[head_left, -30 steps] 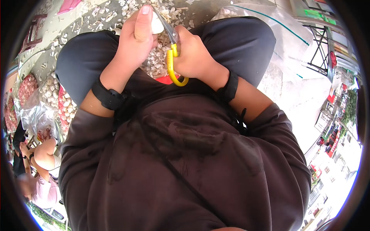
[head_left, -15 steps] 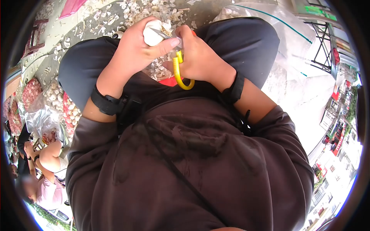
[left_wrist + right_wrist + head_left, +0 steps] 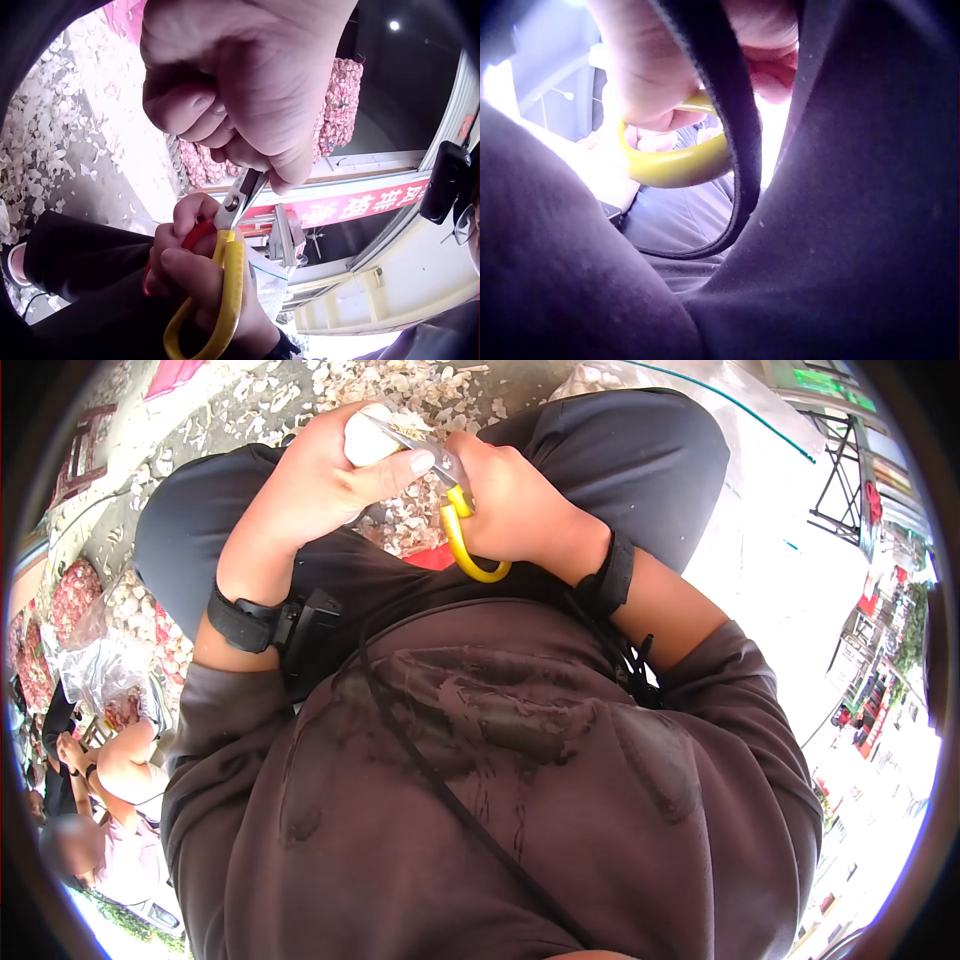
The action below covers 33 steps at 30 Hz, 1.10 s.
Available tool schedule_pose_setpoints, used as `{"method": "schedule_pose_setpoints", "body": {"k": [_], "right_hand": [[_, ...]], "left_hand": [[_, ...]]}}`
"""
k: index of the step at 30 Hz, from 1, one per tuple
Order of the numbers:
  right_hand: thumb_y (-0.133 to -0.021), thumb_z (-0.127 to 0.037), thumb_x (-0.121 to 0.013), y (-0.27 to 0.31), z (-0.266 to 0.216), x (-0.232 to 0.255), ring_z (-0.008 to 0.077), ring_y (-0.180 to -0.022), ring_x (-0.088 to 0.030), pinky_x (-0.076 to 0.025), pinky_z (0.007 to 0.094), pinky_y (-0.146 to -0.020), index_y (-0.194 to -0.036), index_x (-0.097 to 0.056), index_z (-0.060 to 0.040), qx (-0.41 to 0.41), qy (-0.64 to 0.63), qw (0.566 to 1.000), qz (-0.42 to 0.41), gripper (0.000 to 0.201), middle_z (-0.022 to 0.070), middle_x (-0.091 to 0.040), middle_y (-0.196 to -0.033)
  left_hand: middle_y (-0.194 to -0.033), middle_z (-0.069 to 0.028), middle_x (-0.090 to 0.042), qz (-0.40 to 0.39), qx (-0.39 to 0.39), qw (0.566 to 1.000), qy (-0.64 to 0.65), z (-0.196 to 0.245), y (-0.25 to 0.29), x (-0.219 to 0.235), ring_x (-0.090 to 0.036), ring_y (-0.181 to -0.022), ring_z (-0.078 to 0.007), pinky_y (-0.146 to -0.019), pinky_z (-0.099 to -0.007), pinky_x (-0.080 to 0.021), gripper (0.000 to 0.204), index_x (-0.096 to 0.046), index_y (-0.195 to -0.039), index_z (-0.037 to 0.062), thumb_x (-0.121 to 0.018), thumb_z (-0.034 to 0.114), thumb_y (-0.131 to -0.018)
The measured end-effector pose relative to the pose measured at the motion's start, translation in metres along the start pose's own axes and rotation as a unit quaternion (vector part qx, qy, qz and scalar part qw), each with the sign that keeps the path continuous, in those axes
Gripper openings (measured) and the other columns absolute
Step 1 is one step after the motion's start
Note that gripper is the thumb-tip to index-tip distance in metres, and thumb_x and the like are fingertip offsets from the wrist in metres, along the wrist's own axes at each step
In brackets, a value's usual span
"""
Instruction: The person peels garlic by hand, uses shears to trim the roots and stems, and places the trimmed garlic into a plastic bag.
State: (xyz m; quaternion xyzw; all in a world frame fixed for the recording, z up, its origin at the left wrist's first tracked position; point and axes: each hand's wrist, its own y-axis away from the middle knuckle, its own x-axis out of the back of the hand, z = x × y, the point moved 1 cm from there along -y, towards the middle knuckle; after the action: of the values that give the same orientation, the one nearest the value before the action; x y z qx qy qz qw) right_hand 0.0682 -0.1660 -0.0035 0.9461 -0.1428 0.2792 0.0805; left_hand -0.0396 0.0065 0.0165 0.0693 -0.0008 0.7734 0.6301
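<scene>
In the head view the left hand (image 3: 318, 485) grips a white garlic bulb (image 3: 367, 440), its thumb stretched toward the scissor blades. The right hand (image 3: 520, 500) holds scissors with yellow and red handles (image 3: 458, 545), and the metal blades (image 3: 440, 458) lie against the bulb's top with its dry stem bits. From the left wrist view, the left hand (image 3: 240, 82) has curled fingers over the blade tips and hides the bulb. Fingers of the right hand (image 3: 202, 262) wrap the red and yellow handles. A yellow handle loop (image 3: 679, 163) shows below the right hand (image 3: 649, 71) in the right wrist view.
Peelings (image 3: 405, 520) lie between the legs and across the ground ahead. Mesh sacks (image 3: 75, 595) and a clear plastic bag (image 3: 100, 665) stand at the left, near another seated person (image 3: 125, 760). Clear plastic sheeting (image 3: 745, 540) spreads at the right. A black cord (image 3: 739, 135) crosses the right wrist view.
Over the last second the left thumb has come down from pointing up to lie by the blades. Since half a second ago, both hands and the bulb have shifted slightly, the left hand leftward.
</scene>
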Motion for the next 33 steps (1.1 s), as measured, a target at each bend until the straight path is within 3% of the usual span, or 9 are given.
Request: {"method": "schedule_pose_setpoints", "body": {"k": [3, 6, 9, 12, 15, 19, 24, 27, 33], "right_hand": [[-0.073, -0.004, -0.069, -0.001, -0.005, 0.002, 0.0370, -0.072, -0.067, -0.051, 0.0387, -0.064, -0.100, -0.053, 0.0027, -0.043, 0.003, 0.998, -0.037, 0.032, 0.0212, -0.064, -0.076], [-0.071, -0.009, -0.072, -0.001, 0.003, -0.008, 0.0333, -0.070, -0.065, -0.051, 0.0377, -0.064, -0.089, -0.055, 0.0021, -0.042, -0.123, 0.992, -0.005, 0.028, 0.0207, -0.062, -0.074], [-0.076, -0.013, -0.074, -0.004, 0.012, -0.014, 0.0233, -0.065, -0.060, -0.048, 0.0347, -0.062, -0.092, -0.054, 0.0006, -0.047, -0.190, 0.980, -0.027, 0.028, 0.0152, -0.061, -0.072], [-0.080, -0.017, -0.077, -0.005, 0.010, -0.014, 0.0170, -0.064, -0.056, -0.048, 0.0332, -0.061, -0.096, -0.051, 0.0012, -0.067, -0.286, 0.956, 0.024, 0.035, 0.0105, -0.059, -0.073], [-0.088, -0.012, -0.072, -0.007, 0.009, -0.005, 0.0132, -0.078, -0.056, -0.048, 0.0282, -0.071, -0.120, -0.044, -0.0024, -0.027, -0.162, 0.986, 0.036, 0.044, 0.0025, -0.059, -0.090], [-0.085, -0.018, -0.076, -0.004, -0.009, 0.009, 0.0157, -0.073, -0.059, -0.049, 0.0320, -0.068, -0.124, -0.036, -0.0012, -0.018, -0.184, 0.982, 0.040, 0.058, 0.0066, -0.061, -0.084], [-0.076, -0.031, -0.082, -0.004, -0.008, 0.007, 0.0401, -0.080, -0.064, -0.052, 0.0395, -0.070, -0.129, -0.035, 0.0004, 0.051, 0.063, 0.994, 0.071, 0.078, 0.0232, -0.062, -0.090], [-0.074, -0.034, -0.082, -0.003, -0.012, 0.010, 0.0419, -0.084, -0.064, -0.052, 0.0426, -0.072, -0.131, -0.036, 0.0018, 0.025, 0.099, 0.994, 0.044, 0.082, 0.0267, -0.062, -0.094], [-0.074, -0.045, -0.079, -0.001, 0.000, 0.005, 0.0386, -0.072, -0.066, -0.054, 0.0441, -0.065, -0.126, -0.038, 0.0050, 0.044, 0.154, 0.985, 0.069, 0.082, 0.0193, -0.064, -0.076]], "left_hand": [[-0.075, 0.0048, -0.059, -0.069, 0.107, 0.990, 0.055, 0.007, 0.002, 0.013, -0.050, -0.063, -0.0027, -0.053, -0.0208, -0.040, 0.023, -0.064, -0.099, 0.0037, -0.074, 0.020, -0.087], [-0.073, 0.0065, -0.055, -0.080, 0.170, 0.977, 0.104, 0.012, 0.007, 0.019, -0.045, -0.059, -0.0013, -0.048, -0.0191, -0.034, 0.024, -0.064, -0.103, 0.0050, -0.073, 0.021, -0.088], [-0.072, 0.0074, -0.053, -0.152, 0.162, 0.959, 0.178, 0.008, 0.012, 0.018, -0.042, -0.057, -0.0014, -0.047, -0.0190, -0.030, 0.027, -0.063, -0.105, 0.0057, -0.074, 0.023, -0.087], [-0.076, 0.0074, -0.053, -0.141, 0.149, 0.956, 0.210, 0.012, 0.011, 0.017, -0.041, -0.060, -0.0016, -0.048, -0.0188, -0.030, 0.029, -0.062, -0.108, 0.0063, -0.075, 0.021, -0.087], [-0.081, 0.0068, -0.053, -0.138, 0.096, 0.957, 0.236, 0.011, 0.008, 0.016, -0.043, -0.062, -0.0018, -0.051, -0.0183, -0.033, 0.034, -0.061, -0.115, 0.0061, -0.075, 0.017, -0.086], [-0.086, 0.0054, -0.056, -0.080, 0.065, 0.972, 0.209, 0.008, 0.006, 0.012, -0.047, -0.065, -0.0023, -0.054, -0.0181, -0.039, 0.040, -0.058, -0.122, 0.0054, -0.074, 0.015, -0.086], [-0.086, 0.0054, -0.058, -0.029, 0.081, 0.980, 0.180, -0.001, 0.005, 0.011, -0.049, -0.066, -0.0023, -0.054, -0.0188, -0.040, 0.039, -0.058, -0.121, 0.0056, -0.074, 0.016, -0.087], [-0.083, 0.0061, -0.058, -0.031, 0.097, 0.984, 0.146, 0.001, 0.003, 0.013, -0.048, -0.066, -0.0016, -0.054, -0.0187, -0.039, 0.033, -0.060, -0.115, 0.0061, -0.074, 0.017, -0.087], [-0.082, 0.0059, -0.058, -0.016, 0.114, 0.988, 0.108, 0.005, 0.004, 0.013, -0.048, -0.067, -0.0007, -0.054, -0.0187, -0.037, 0.022, -0.062, -0.105, 0.0068, -0.072, 0.018, -0.089]]}}
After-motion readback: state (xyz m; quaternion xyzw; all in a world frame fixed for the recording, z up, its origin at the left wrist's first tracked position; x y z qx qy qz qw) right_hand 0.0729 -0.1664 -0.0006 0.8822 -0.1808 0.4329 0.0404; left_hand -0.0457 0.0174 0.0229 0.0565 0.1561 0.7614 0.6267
